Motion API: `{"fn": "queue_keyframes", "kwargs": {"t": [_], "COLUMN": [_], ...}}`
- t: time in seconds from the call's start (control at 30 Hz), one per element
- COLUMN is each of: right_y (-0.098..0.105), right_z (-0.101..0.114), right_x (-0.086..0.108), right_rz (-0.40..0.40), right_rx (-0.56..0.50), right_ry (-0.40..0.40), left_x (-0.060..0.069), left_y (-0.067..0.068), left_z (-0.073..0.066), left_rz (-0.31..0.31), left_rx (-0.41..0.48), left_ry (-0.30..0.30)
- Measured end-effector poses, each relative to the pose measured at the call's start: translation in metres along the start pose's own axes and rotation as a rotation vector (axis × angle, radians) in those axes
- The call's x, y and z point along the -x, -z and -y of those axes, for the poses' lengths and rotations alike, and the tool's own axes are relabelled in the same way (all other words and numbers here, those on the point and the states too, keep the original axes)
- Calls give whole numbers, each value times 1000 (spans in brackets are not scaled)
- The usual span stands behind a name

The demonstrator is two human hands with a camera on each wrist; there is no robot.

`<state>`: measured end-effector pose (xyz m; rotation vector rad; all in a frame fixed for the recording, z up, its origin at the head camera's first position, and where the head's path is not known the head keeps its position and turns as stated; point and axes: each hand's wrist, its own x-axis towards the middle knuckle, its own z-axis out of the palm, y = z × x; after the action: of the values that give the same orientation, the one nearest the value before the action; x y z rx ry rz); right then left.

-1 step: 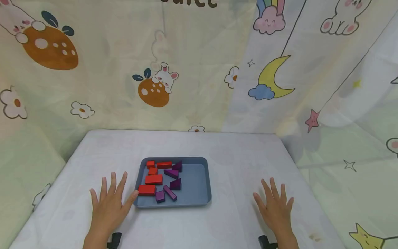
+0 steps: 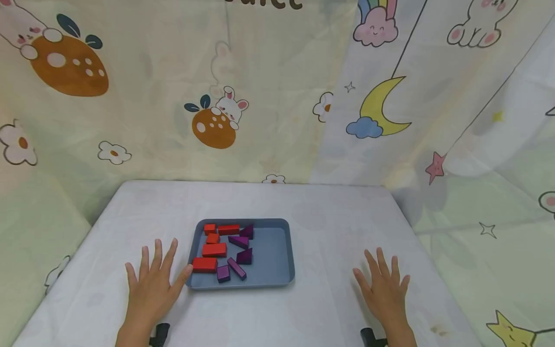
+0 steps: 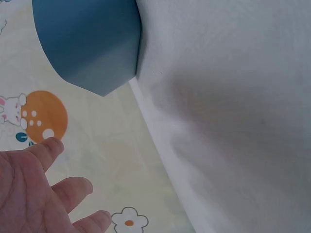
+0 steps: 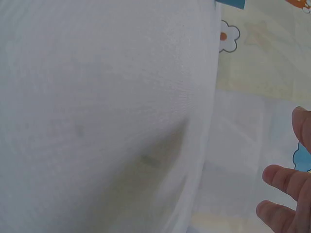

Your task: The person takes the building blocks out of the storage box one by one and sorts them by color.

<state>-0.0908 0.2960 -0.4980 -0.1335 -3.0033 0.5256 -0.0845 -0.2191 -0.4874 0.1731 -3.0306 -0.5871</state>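
A blue-grey tray (image 2: pixel 270 253) lies on the white table. In its left half are several red blocks (image 2: pixel 214 250), and right of them several purple blocks (image 2: pixel 239 242), some wedge-shaped. My left hand (image 2: pixel 151 291) is just left of the tray with fingers spread; its thumb tip overlaps the tray's left edge in the head view, and I cannot tell if they touch. Well to the right of the tray, my right hand (image 2: pixel 386 291) has its fingers spread and holds nothing. The left wrist view catches the tray's outer side (image 3: pixel 92 43) and part of the left hand (image 3: pixel 29 194).
White cloth covers the table (image 2: pixel 321 308). Behind and beside it hang curtains (image 2: pixel 277 96) printed with rabbits, flowers and a moon. A black strap piece (image 2: pixel 159 334) sits at the left wrist, and another black piece (image 2: pixel 372 337) at the right.
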Motion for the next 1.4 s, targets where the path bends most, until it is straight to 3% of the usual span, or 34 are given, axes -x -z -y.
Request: {"fn": "queue_keyframes", "kwargs": {"t": [0.23,0.4,0.57,0.67,0.8,1.07,1.4], "right_y": [-5,-10,-13,-15,-19,-28,-40], "right_z": [0,3,15,24,38,76,122], "right_x": [0,0,-1,-3,-5,-10,-26], "right_rz": [4,-17,-28,-34,-61,-51,-4], "right_rx": [5,-21,-109,-176,-262,-360,-421], "right_ry": [17,53,75,103,171,274,418], "left_x": [3,2,-1,-2,-3,-8,-12], "left_y": [-2,-1,-3,-6,-11,-20,-31], "left_z": [4,4,2,3,7,14,24], "left_rz": [14,104,195,202,189,243,204], "left_rx": [12,61,292,454,589,751,885], "left_ry": [4,34,65,65,45,64,-49]}}
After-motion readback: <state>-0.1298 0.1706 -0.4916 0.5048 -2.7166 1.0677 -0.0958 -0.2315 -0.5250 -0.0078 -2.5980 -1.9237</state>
